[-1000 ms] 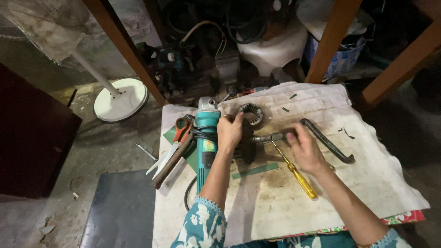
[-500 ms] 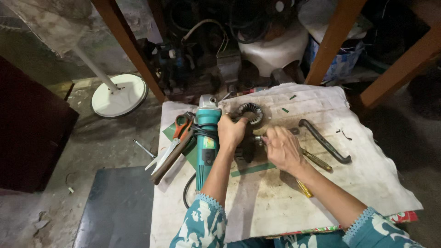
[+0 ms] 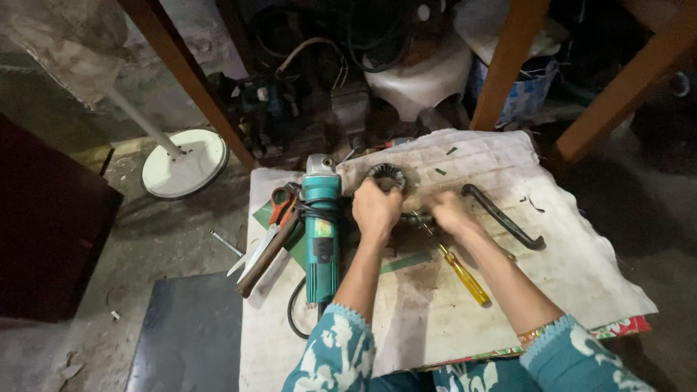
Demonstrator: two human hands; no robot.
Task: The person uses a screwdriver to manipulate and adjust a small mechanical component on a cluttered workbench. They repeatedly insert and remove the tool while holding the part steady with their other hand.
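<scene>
My left hand (image 3: 375,207) is closed over a dark metal part that lies on the stained white cloth (image 3: 508,305), just right of a teal angle grinder (image 3: 320,232). My right hand (image 3: 448,212) sits close beside it, fingers closed on a small metal tool (image 3: 414,218) whose tip reaches toward the left hand. A round toothed metal ring (image 3: 385,174) lies just beyond the left hand. Under my right forearm lies a yellow-handled screwdriver (image 3: 465,276). A bent black metal bar (image 3: 501,216) rests to the right of the right hand.
Orange-handled scissors (image 3: 279,203) and a brown-handled tool (image 3: 265,250) lie left of the grinder. A white round fan base (image 3: 185,163) stands on the floor at left. Wooden posts (image 3: 508,65), cables and a white container (image 3: 428,69) crowd the back.
My right hand has moved left from near the black bar to beside my left hand. The left hand has stayed on the part next to the grinder.
</scene>
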